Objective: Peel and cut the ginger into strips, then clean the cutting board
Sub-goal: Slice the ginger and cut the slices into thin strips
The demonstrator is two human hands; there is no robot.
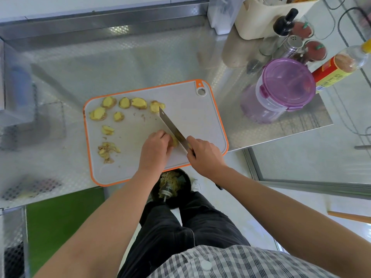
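left hand [155, 149]: grip curled on ginger piece [175, 141], near middle of board [190, 117], pinning it.
right hand [204, 155]: grip closed round knife [172, 127], blade at the ginger piece (mid-cut, likely).
slices [138, 103]: board's far-left, clear of blade.
peel [107, 150]: board's near-left.

Embossed steel counter [140, 57]; pale floor [259, 229]; green panel [60, 217] below counter.

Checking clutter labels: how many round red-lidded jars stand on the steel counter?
2: one round red-lidded jar beyond the metal shaker, one right of it; others may be hidden.
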